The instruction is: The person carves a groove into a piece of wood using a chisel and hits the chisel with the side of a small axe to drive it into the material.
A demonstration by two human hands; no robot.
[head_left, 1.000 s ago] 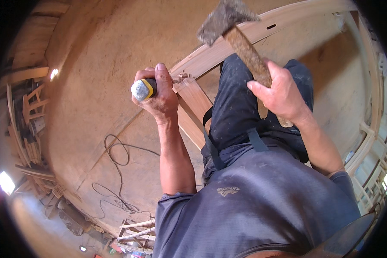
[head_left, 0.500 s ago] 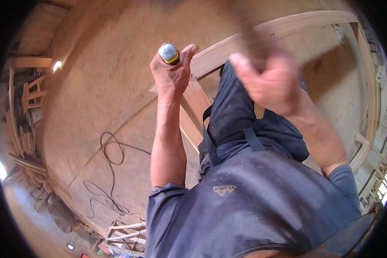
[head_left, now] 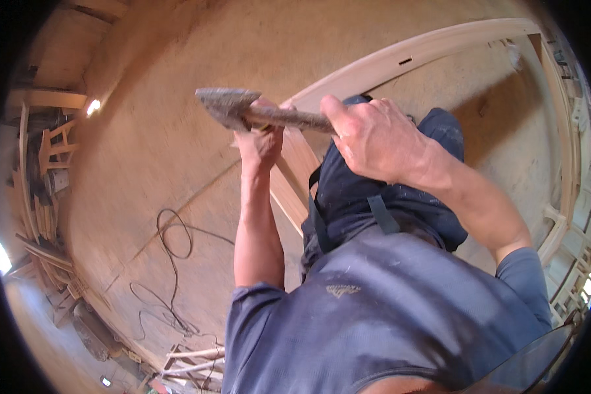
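My right hand is closed around the wooden handle of a hatchet with a grey, wedge-shaped metal head. That head lies directly over my left hand and covers most of its fingers. My left fist is wrapped round an upright chisel, of which only a bit of yellow at the handle shows beneath the hatchet; its blade is hidden. Beneath and beyond my hands runs a pale curved timber with a small dark slot cut in it. A second pale board meets it near my left wrist.
My bent legs are beside the timbers. A thin dark cable lies looped on the brown floor at left. Wooden frame parts are stacked along the left side, and more frames stand at lower left. Long timber curves along the right.
The hatchet, blurred and raised earlier, has come down and left onto the chisel's top. My right hand has turned over and moved slightly left. The chisel's metal cap is now covered.
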